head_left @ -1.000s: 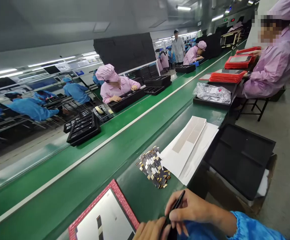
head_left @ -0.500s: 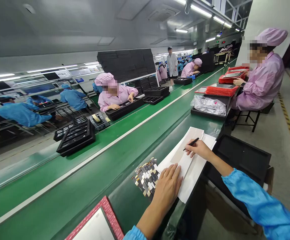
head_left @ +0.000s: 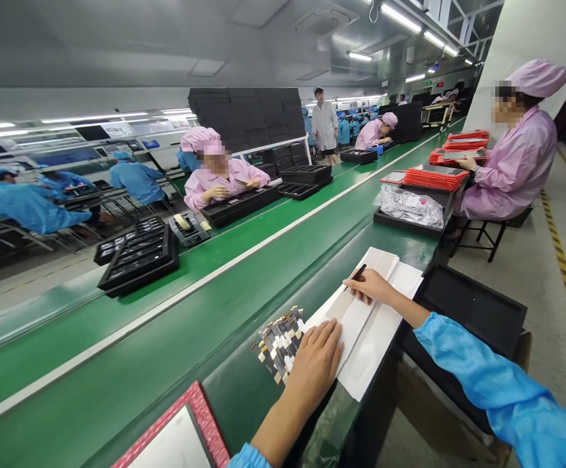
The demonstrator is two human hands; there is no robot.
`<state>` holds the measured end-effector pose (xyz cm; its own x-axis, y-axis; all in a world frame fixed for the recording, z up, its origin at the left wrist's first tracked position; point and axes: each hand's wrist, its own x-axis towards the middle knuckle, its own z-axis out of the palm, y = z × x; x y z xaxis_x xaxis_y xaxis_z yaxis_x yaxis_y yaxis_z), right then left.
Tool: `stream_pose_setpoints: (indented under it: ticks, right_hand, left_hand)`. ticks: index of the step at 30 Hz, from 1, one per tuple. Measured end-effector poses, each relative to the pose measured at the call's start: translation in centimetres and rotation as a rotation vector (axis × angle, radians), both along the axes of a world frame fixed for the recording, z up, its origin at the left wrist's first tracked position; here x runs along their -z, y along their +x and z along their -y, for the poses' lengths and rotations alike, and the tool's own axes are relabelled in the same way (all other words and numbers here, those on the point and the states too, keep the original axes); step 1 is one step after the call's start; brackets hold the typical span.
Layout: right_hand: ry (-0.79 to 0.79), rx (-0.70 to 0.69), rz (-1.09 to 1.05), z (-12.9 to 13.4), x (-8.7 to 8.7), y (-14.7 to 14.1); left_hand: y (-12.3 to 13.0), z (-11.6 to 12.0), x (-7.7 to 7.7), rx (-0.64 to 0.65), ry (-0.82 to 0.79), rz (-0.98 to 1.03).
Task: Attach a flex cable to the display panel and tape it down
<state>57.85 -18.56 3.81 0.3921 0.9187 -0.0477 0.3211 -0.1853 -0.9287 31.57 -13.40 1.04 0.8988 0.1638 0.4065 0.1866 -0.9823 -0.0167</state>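
Note:
My right hand (head_left: 371, 286) grips a black pen (head_left: 359, 273), its tip down at the paper. Beneath lie white paper sheets (head_left: 375, 325), stacked or folded, at the near edge of the green bench. My left hand (head_left: 318, 354) rests flat on the lower left part of the sheets, fingers stretched out. Just left of that hand is a cluster of small dark strips (head_left: 279, 341) with white and yellowish tabs, partly hidden by the hand. What is written on the paper is too small to read.
A pink foam frame with a white panel (head_left: 175, 442) sits at lower left. Ahead stands a black tray with clear plastic bags (head_left: 408, 205), near red-edged stacked panels (head_left: 434, 179). A black tray (head_left: 473, 302) is below the bench edge. Co-workers in pink sit across and at right.
My right hand has moved left across the paper with the pen. My left hand has slid slightly left. The co-worker across has raised both hands a little above the tray.

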Motion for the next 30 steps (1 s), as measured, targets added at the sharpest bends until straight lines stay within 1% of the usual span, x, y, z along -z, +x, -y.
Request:
stream_pose_setpoints:
  ticks: [5, 11, 16, 19, 25, 30]
  right_hand:
    - [-0.023, -0.013, -0.021, 0.0, 0.1, 0.3]
    - [-0.081, -0.048, -0.062, -0.4, 0.7, 1.2]
    - [-0.067, -0.041, -0.069, -0.5, 1.1, 1.3]
    - [-0.057, -0.060, -0.069, -0.4, 1.0, 1.4]
    - [-0.122, -0.063, -0.018, -0.3, 0.2, 1.7]
    - [-0.026, -0.128, -0.088, -0.2, 0.1, 1.9]
  left_hand:
    - [0.0, 0.1, 0.1, -0.007, -0.003, 0.001]
    - [-0.1, 0.2, 0.3, -0.022, -0.011, -0.004]
    - [-0.1, 0.2, 0.5, -0.030, -0.027, -0.011]
    - [-0.1, 0.1, 0.4, -0.027, -0.040, -0.023]
    - [-0.1, 0.1, 0.4, -0.032, -0.082, -0.049]
    - [-0.1, 0.1, 0.6, -0.039, -0.158, -0.067]
